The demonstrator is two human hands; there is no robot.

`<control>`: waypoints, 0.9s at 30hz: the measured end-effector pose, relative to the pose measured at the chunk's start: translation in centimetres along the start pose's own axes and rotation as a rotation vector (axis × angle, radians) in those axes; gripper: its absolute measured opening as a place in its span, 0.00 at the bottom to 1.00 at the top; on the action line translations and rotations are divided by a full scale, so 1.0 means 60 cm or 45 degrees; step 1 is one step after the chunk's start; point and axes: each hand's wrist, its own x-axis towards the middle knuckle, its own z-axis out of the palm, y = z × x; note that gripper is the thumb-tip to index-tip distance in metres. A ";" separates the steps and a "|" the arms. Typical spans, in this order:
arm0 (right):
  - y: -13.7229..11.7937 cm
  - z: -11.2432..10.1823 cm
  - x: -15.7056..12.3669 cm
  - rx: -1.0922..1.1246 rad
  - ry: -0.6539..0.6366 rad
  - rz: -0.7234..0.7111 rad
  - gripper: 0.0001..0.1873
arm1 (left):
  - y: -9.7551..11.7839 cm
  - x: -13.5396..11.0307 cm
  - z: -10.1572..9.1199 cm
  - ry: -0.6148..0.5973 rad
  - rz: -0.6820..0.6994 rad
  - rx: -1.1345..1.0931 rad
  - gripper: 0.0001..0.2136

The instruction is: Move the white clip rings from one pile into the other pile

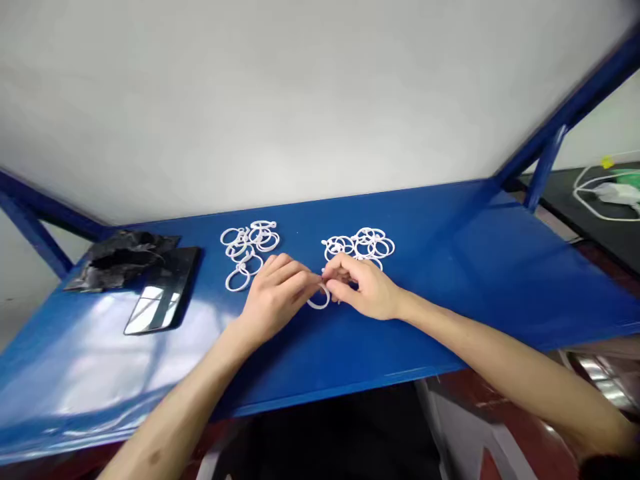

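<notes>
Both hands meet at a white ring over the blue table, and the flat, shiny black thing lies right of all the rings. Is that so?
Not quite: the head view shows the flat, shiny black thing lying left of all the rings. The rest stands.

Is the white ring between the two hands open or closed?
Cannot tell: the left hand and right hand hide the top of the white ring; only its lower curve shows.
</notes>
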 end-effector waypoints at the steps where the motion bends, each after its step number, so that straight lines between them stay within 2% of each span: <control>1: 0.002 0.002 0.000 0.000 -0.005 0.011 0.09 | 0.001 -0.001 0.002 -0.002 -0.014 -0.005 0.02; 5: 0.009 0.008 0.001 0.027 0.032 0.029 0.10 | 0.004 -0.004 0.010 -0.007 -0.146 -0.060 0.01; 7: 0.011 0.007 0.001 0.052 0.087 0.021 0.08 | 0.006 -0.003 0.011 -0.006 -0.267 -0.111 0.04; 11: 0.010 0.001 0.000 0.047 0.200 -0.028 0.10 | 0.004 0.000 0.011 -0.057 -0.657 -0.311 0.15; 14: 0.009 -0.003 -0.001 -0.032 0.261 -0.089 0.12 | -0.004 0.002 0.011 -0.132 -0.940 -0.606 0.14; 16: 0.011 -0.004 -0.001 -0.063 0.296 -0.128 0.14 | -0.008 0.003 0.013 -0.116 -1.062 -0.817 0.14; 20: 0.017 -0.002 0.000 -0.215 0.296 -0.296 0.17 | -0.003 0.001 0.021 0.016 -1.160 -0.955 0.12; 23: 0.022 0.001 -0.003 -0.316 0.287 -0.397 0.15 | 0.009 -0.003 0.027 0.073 -1.147 -0.895 0.10; 27: 0.023 0.008 -0.009 -0.410 0.327 -0.423 0.13 | 0.022 -0.010 0.032 0.118 -1.101 -0.801 0.08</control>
